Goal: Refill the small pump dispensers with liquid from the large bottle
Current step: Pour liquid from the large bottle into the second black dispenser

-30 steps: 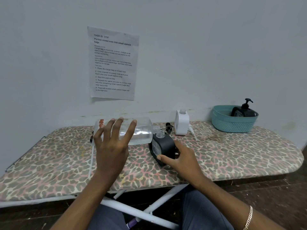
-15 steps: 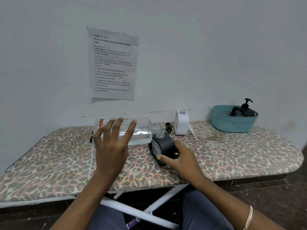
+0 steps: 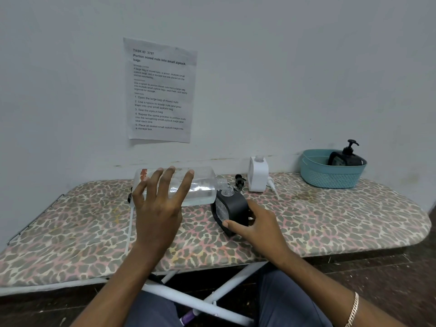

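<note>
My left hand [image 3: 160, 199] grips the large clear bottle [image 3: 203, 185] and holds it on its side above the board, its open neck pointing right. A little clear liquid lies along the bottle's lower side. The neck sits right over the open mouth of a small black dispenser [image 3: 232, 205], which is tilted and has no pump. My right hand [image 3: 256, 226] holds this dispenser, thumb on its front and fingers behind it. A white dispenser [image 3: 258, 173], also without a pump, stands by the wall.
A black pump head [image 3: 239, 181] and a white pump [image 3: 271, 184] lie beside the white dispenser. At the back right, a teal basket [image 3: 330, 178] holds another black dispenser [image 3: 346, 158] with its pump on. Everything rests on a leopard-print ironing board [image 3: 330, 215].
</note>
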